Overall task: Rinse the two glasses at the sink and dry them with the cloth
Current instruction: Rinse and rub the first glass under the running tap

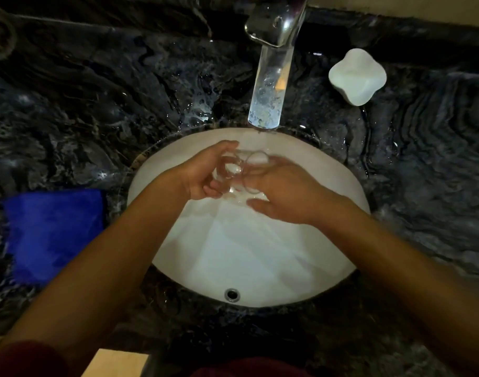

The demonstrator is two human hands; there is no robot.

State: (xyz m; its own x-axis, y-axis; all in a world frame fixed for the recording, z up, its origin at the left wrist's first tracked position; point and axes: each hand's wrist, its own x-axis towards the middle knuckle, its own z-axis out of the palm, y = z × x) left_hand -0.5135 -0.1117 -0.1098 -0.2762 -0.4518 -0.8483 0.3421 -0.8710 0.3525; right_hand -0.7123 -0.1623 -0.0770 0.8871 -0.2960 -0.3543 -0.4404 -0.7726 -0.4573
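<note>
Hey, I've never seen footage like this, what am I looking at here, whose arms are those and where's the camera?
There is no machine here. A person wears one camera on the head, looking down, so the two bare arms reaching in from the bottom are their own.

Both hands are over a white sink set in a dark marbled counter. The left hand and the right hand each seem to hold a clear glass, the left glass and the right glass, close together below the tap. The glass is hard to make out.

On the counter, a blue cloth lies left of the sink, and a small white object sits to the right of the tap.
</note>
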